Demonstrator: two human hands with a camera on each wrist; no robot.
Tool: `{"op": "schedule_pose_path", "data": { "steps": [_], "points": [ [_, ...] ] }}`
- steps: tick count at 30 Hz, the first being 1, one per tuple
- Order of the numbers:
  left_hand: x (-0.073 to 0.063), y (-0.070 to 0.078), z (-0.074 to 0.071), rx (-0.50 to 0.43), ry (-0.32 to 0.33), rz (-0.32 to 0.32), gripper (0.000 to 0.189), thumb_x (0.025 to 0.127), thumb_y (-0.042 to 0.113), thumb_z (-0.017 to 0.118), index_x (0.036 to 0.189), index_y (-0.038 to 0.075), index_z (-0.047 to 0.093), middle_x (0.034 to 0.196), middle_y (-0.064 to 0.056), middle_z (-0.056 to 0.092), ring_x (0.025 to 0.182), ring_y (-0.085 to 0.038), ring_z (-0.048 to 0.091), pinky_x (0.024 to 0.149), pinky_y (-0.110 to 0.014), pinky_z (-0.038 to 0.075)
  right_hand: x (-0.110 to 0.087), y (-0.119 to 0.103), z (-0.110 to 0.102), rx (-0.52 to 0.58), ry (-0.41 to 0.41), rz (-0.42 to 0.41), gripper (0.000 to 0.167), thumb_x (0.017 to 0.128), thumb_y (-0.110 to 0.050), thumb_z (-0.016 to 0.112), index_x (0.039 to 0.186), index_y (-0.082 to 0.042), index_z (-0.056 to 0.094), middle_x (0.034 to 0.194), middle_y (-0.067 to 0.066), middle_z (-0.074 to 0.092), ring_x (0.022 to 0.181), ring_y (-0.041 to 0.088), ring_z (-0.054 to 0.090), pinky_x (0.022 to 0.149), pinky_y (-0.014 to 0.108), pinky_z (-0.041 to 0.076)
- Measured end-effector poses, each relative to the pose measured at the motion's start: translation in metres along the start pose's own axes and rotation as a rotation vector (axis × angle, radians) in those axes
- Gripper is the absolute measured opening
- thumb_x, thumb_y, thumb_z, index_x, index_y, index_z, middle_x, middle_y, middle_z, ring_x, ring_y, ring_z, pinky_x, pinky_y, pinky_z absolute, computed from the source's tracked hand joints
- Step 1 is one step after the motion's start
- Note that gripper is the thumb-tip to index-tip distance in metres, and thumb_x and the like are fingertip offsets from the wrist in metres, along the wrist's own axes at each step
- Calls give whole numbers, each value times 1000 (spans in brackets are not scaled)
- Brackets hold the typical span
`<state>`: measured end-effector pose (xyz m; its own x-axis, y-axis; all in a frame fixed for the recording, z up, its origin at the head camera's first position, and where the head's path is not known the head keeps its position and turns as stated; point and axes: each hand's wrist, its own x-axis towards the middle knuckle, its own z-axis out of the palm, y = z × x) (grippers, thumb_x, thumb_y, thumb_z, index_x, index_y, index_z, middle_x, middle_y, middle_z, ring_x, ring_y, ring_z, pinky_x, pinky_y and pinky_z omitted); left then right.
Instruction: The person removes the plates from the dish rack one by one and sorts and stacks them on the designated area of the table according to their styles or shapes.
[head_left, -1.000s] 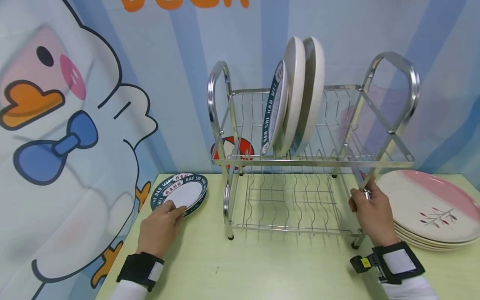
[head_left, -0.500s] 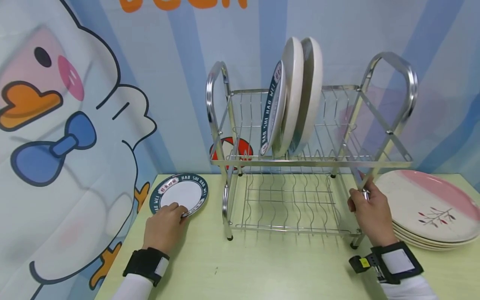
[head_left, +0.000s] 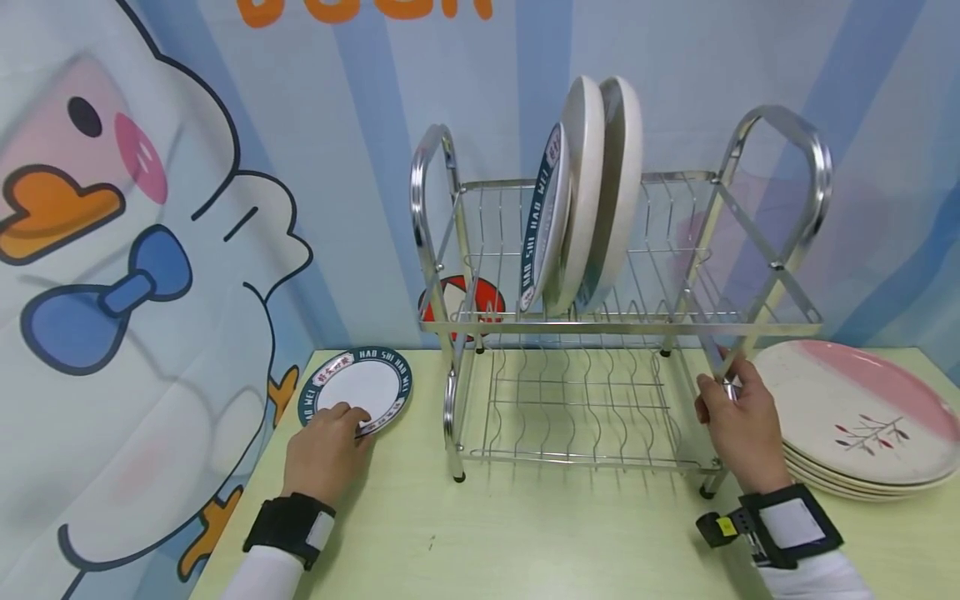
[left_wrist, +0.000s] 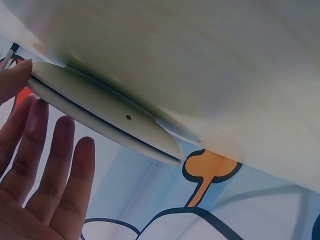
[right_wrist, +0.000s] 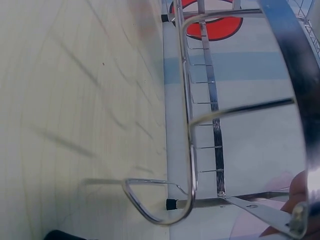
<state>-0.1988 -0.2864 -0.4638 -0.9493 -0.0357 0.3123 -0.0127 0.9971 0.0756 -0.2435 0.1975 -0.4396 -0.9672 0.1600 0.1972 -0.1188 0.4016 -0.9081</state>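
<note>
A small white plate with a dark green lettered rim (head_left: 358, 385) lies flat on the pale green table (head_left: 570, 533), left of the chrome rack. My left hand (head_left: 349, 417) rests on its near edge. In the left wrist view the fingers (left_wrist: 47, 165) are straight and the thumb touches the plate's edge (left_wrist: 105, 120), where a seam shows a second plate underneath. My right hand (head_left: 722, 398) grips the front right leg of the two-tier dish rack (head_left: 577, 321). In the right wrist view only a fingertip (right_wrist: 300, 192) shows beside the rack's bar (right_wrist: 292, 90).
On the rack's upper tier stand a small green-rimmed plate (head_left: 542, 221) and two large white plates (head_left: 600, 192), upright. The lower tier holds nothing. A stack of large pink-and-white plates (head_left: 855, 417) lies at the right. A cartoon backdrop stands close behind and to the left.
My left hand slid the top small plate back over the one beneath it, so the two now lie in line. The right hand has kept its grip on the rack.
</note>
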Motion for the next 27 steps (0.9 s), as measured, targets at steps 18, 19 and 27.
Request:
{"op": "schedule_pose_path", "data": {
  "steps": [18, 19, 27],
  "points": [
    [-16, 26, -39, -111, 304, 168, 19, 83, 21, 87, 98, 12, 79, 85, -2, 74, 75, -19, 67, 59, -32, 55, 0, -4, 0, -79, 54, 121, 48, 108, -47, 48, 108, -1, 61, 71, -3, 55, 52, 14, 42, 47, 35, 34],
    [-16, 30, -44, -119, 323, 184, 18, 84, 22, 87, 97, 13, 78, 83, -1, 74, 74, -18, 67, 58, -31, 54, -1, -3, 0, -81, 55, 125, 48, 108, -47, 48, 106, 0, 61, 71, -3, 55, 52, 14, 42, 47, 35, 34],
    [-20, 64, -84, -179, 421, 316, 14, 84, 20, 86, 94, 14, 78, 79, 1, 75, 71, -16, 68, 59, -28, 56, -2, -1, 0, -80, 40, 133, 47, 108, -44, 48, 105, 1, 59, 72, -2, 54, 51, 15, 40, 47, 35, 34]
  ]
}}
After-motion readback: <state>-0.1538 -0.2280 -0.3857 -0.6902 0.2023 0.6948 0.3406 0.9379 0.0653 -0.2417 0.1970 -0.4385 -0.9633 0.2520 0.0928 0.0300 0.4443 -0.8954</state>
